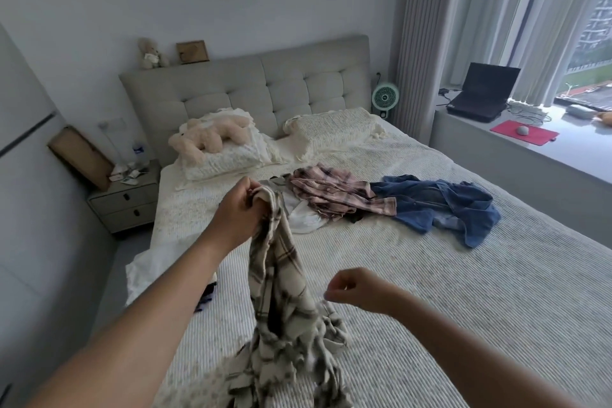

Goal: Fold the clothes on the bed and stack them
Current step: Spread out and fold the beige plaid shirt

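My left hand grips the top of a cream plaid garment with dark checks and holds it up, so it hangs down over the near part of the bed. My right hand hovers to the right of the hanging cloth with its fingers curled; whether it pinches an edge I cannot tell. Farther up the bed lies a loose pile: a pink plaid shirt, a white garment beneath it and a blue denim shirt to the right.
Two pillows and a plush toy lie at the headboard. A nightstand stands left of the bed. A window ledge on the right carries a laptop and a red pad. A small fan sits beside the bed.
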